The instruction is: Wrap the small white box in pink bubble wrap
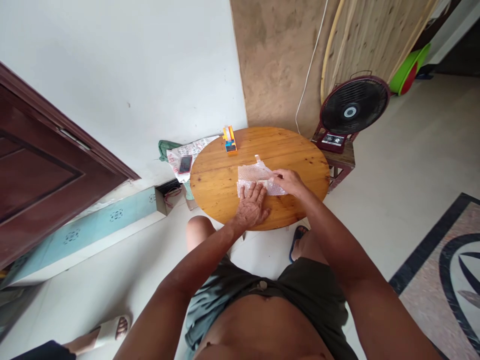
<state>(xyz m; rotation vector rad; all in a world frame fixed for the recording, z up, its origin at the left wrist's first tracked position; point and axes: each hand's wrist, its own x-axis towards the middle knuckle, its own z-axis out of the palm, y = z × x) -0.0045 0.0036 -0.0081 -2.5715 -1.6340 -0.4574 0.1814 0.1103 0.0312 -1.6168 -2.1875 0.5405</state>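
Bubble wrap (pixel 248 172) lies inside front edge of oval wooden table (pixel 210 177). Left hand (pixel 252 206) spread flat on wrap's near side; right hand (pixel 288 181) pinches its right side. Even palm pressure should limit slipping.

- Bright, soft daylight-like light; its source is out of view.
- The wall (pixel 123 50) looks palest; the upper right corner falls dark.
- Tiny glints dot the bubble wrap (pixel 255 172).
- Soft-edged shadows dim the floor (pixel 378 165) at lower left.
- Wide-lens distortion stretches the arms (pixel 375 280) and slants the door (pixel 33 165).
- Fine print looks smeared.
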